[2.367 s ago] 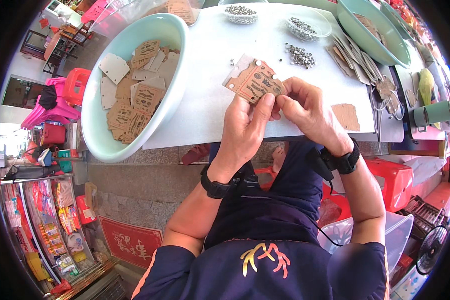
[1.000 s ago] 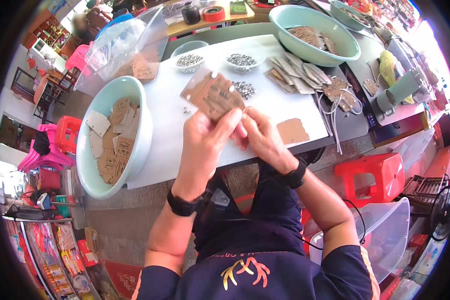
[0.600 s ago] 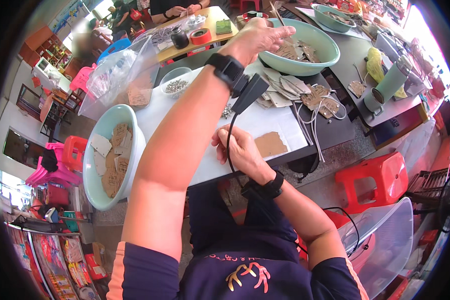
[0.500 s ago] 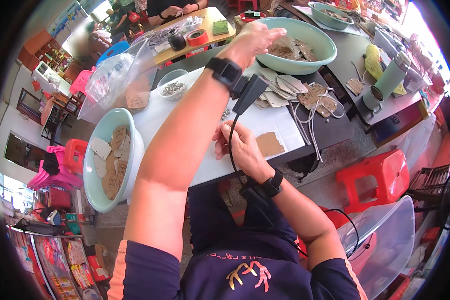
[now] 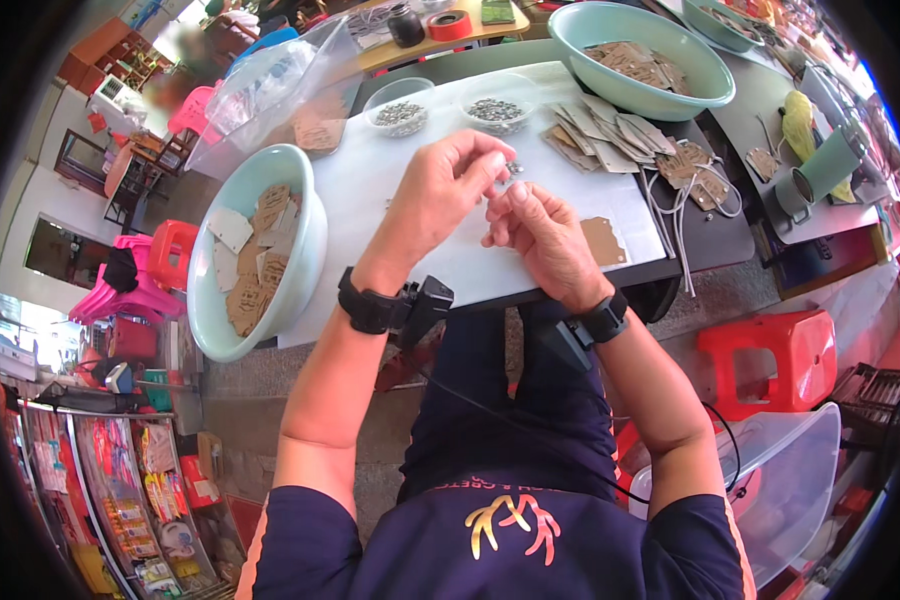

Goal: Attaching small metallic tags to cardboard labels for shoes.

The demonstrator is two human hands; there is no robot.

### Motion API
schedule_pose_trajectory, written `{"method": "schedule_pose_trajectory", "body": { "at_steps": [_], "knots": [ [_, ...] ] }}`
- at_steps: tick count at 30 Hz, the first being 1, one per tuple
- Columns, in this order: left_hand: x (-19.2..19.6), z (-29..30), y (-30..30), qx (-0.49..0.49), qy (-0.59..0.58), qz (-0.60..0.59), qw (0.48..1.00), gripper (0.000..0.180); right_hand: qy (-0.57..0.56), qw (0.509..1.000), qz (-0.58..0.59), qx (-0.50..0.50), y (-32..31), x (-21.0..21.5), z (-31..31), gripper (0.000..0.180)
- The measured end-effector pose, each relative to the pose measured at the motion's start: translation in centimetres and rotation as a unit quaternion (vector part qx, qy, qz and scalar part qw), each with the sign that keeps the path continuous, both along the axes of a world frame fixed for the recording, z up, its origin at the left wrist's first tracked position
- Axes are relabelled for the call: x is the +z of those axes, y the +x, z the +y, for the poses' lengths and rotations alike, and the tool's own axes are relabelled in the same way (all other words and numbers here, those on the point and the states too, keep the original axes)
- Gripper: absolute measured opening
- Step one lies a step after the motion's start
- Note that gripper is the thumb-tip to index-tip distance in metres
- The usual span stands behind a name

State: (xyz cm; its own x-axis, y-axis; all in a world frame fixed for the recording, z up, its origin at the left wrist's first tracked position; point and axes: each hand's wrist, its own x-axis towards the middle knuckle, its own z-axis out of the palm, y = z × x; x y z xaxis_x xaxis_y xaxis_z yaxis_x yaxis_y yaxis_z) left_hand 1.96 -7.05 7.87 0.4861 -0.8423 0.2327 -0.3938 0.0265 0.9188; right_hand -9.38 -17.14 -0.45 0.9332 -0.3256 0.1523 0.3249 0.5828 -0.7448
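Note:
Over the white-covered table, my left hand has its thumb and index finger closed in a pinch. Close beside it, my right hand is also closed, thumb against fingers. Whatever the fingertips hold is too small to make out. Small metal pieces show just beyond the fingertips. Farther back are a clear bowl and a second clear bowl, both with small metal pieces. A brown card lies by the right hand. Behind it rests a pile of pale cards.
A pale green basin of brown and white cards stands at the left. Another green basin holds brown cards at the back right. White cords trail over the table's right edge near tied cards. A red stool stands at the right.
My left hand has come back from the rim of the far basin, down beside my right hand, and its fingers have closed. The view has shifted, and the second clear bowl now shows.

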Motion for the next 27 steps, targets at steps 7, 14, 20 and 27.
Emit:
{"method": "schedule_pose_trajectory", "body": {
  "at_steps": [7, 14, 20, 27],
  "knots": [
    [-1.7, 2.6, -0.9, -0.071, -0.036, 0.075, 0.994, 0.017, -0.037, 0.999, 0.014, 0.0, -0.3, 0.7, 0.7, 0.028],
    [-2.5, 4.0, -0.4, -0.1, -0.091, 0.094, 0.986, 0.014, -0.116, 0.993, 0.028, 0.004, -0.3, 0.5, 0.6, 0.028],
    [-2.5, 4.2, 0.0, -0.09, -0.077, 0.065, 0.991, 0.014, -0.137, 0.989, 0.049, 0.005, -0.1, 0.6, 0.5, 0.026],
    [-1.4, 4.8, 0.2, -0.097, -0.035, 0.069, 0.992, 0.013, -0.155, 0.986, 0.053, 0.011, -0.1, 0.6, 0.3, 0.023]
  ]
}}
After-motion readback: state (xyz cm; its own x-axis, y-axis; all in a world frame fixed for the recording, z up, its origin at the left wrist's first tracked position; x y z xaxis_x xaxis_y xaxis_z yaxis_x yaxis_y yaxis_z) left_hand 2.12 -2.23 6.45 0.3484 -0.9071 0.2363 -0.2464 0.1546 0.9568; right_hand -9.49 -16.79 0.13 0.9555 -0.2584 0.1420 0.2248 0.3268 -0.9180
